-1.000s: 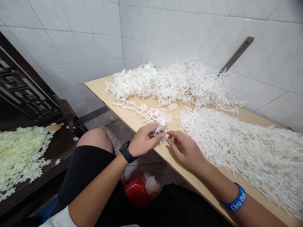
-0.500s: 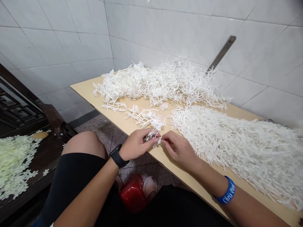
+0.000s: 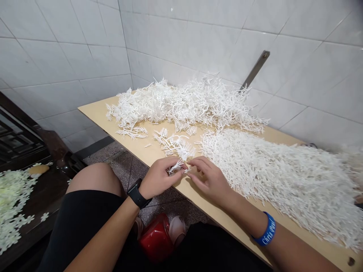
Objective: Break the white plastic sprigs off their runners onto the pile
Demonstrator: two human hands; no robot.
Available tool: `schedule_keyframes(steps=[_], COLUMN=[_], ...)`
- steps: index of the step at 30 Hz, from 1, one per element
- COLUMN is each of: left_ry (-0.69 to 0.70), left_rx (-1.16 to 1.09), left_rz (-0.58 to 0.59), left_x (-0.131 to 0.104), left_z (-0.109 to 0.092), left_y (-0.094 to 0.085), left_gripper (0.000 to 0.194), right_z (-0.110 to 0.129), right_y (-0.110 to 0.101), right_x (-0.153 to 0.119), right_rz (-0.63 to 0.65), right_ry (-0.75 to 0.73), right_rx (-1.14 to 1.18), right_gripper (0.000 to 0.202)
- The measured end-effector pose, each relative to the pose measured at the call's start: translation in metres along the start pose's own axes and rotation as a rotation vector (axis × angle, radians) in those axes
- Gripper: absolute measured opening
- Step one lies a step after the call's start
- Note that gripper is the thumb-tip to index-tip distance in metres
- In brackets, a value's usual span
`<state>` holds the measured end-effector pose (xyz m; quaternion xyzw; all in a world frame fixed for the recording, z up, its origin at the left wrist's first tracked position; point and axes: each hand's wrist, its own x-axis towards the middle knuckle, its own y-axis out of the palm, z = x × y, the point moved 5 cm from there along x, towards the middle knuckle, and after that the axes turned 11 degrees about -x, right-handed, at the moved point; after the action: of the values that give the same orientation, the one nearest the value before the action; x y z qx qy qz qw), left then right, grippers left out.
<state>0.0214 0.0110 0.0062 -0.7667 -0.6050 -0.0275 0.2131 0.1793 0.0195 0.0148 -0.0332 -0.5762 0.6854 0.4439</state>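
Observation:
My left hand (image 3: 161, 175), with a black watch on its wrist, is closed around a small white branching plastic sprig (image 3: 176, 167). Its thin twigs stick up between thumb and fingers. Close to the right of the sprig is my right hand (image 3: 210, 177), thumb and forefinger a little apart, with nothing I can see between them. Both hands are over the near edge of the pale wooden board (image 3: 144, 151). Just beyond them lies a loose cluster of white sprigs (image 3: 176, 144).
A tangled heap of white branches (image 3: 181, 102) runs along the back. A broad pile of short white pieces (image 3: 278, 173) covers the right side. A metal bar (image 3: 255, 70) leans at the wall. Pale flower pieces (image 3: 14, 200) lie on dark furniture, left. A red stool (image 3: 157, 238) is below.
My right thumb and forefinger have parted from their pinch at the sprig. The sprigs on the board have separated, leaving a gap at the left. The view has shifted slightly.

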Motion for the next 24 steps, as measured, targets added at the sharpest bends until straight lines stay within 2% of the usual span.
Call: schedule_keyframes(steps=[2, 9, 12, 18, 24], left_ry=[-0.009, -0.023, 0.005, 0.02, -0.009], left_rx=[0.006, 0.109, 0.121, 0.12, 0.178], left_rz=[0.011, 0.011, -0.005, 0.008, -0.019], left_x=[0.0001, 0.0006, 0.0012, 0.0032, 0.0033], left_z=[0.001, 0.0083, 0.0059, 0.0001, -0.0001], left_y=[-0.0002, 0.0021, 0.0025, 0.0044, 0.0039], left_gripper=[0.015, 0.025, 0.023, 0.028, 0.026], right_z=[-0.0012, -0.0018, -0.0008, -0.0005, -0.0013], right_y=[0.0017, 0.0022, 0.0018, -0.0026, 0.005], right_x=[0.0, -0.0013, -0.0011, -0.0005, 0.0003], right_rz=[0.014, -0.011, -0.001, -0.066, 0.064], right_ry=[-0.002, -0.01, -0.018, -0.023, 0.034], right_rx=[-0.007, -0.111, -0.127, -0.108, -0.112], right_gripper=[0.026, 0.016, 0.017, 0.017, 0.018])
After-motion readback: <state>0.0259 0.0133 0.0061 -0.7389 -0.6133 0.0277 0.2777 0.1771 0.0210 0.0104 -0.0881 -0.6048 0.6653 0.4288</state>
